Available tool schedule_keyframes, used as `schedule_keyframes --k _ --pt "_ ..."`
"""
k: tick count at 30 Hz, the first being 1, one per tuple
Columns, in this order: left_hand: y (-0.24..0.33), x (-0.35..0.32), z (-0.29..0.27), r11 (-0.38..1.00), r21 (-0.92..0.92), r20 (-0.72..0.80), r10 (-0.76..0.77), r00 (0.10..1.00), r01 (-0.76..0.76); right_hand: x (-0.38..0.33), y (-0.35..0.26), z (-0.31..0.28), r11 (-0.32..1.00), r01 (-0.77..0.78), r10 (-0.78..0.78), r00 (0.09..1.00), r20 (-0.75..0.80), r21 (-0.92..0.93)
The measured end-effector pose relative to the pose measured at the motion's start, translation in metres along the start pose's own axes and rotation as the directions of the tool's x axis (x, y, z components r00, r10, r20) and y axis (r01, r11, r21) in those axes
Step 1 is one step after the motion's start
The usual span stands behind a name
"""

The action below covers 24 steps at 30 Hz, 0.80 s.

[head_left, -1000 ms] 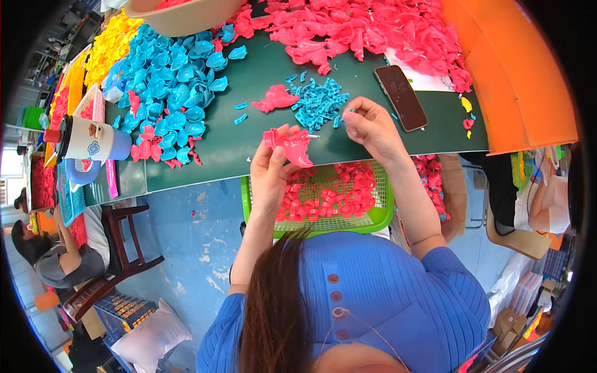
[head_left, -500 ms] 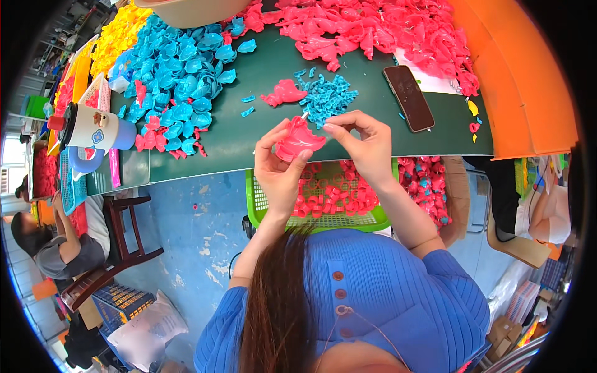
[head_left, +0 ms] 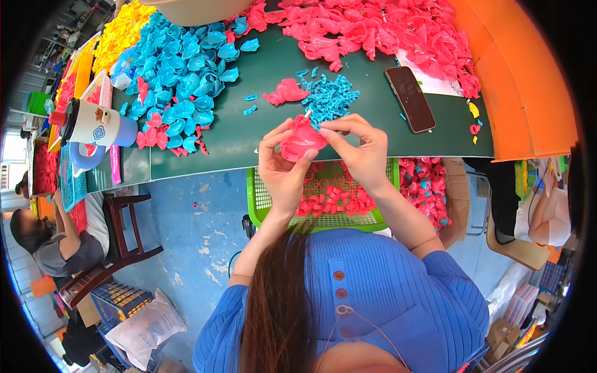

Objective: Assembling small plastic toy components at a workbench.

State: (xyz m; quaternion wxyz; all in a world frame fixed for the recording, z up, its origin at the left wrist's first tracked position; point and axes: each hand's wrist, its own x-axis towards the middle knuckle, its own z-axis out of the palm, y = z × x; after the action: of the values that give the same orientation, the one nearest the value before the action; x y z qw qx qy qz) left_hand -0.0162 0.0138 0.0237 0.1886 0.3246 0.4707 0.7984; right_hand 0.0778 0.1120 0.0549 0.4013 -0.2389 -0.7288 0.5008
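A curved pink plastic shell (head_left: 303,140) is gripped between the thumb and fingers of my left hand (head_left: 281,163), just over the table's front edge. A thin pale pin sticks up from its top. My right hand (head_left: 357,144) pinches at the shell's upper right edge; what lies between thumb and forefinger is too small to make out. Right behind the fingertips lies a heap of small blue plastic pieces (head_left: 336,96). Left of that heap rests another pink plastic part (head_left: 286,92), with two loose blue pieces beside it.
Blue shells (head_left: 180,74) pile up at the left, pink parts (head_left: 373,28) at the back. A phone (head_left: 410,99) and orange panel (head_left: 516,81) are right, a tumbler (head_left: 99,124) far left. Below the table edge sits a green basket (head_left: 348,222) of pink rings.
My right hand has shifted slightly left, bringing its pinched fingertips against the pink shell's edge. My left hand has turned the shell a little and moved slightly right.
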Motion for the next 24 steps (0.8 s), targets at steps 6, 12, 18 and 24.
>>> schedule_keyframes --k 6,12,18,24 --pt "-0.001 0.000 -0.001 1.000 0.007 -0.013 0.006 1.000 -0.006 0.000 0.001 0.001 0.991 0.096 -0.093 0.995 0.032 -0.096" --pt "-0.002 0.000 -0.001 1.000 0.006 -0.002 0.003 1.000 -0.003 0.006 0.004 0.000 0.947 0.259 -0.249 0.966 0.074 -0.188" --pt "-0.007 0.000 -0.001 1.000 -0.004 -0.044 0.003 0.999 -0.003 0.003 0.007 0.001 0.944 0.289 -0.260 0.948 0.182 -0.158" --pt "-0.016 -0.004 -0.002 1.000 -0.023 -0.097 0.008 0.995 -0.010 -0.004 0.013 0.011 0.920 0.357 -0.329 0.927 0.178 -0.161"
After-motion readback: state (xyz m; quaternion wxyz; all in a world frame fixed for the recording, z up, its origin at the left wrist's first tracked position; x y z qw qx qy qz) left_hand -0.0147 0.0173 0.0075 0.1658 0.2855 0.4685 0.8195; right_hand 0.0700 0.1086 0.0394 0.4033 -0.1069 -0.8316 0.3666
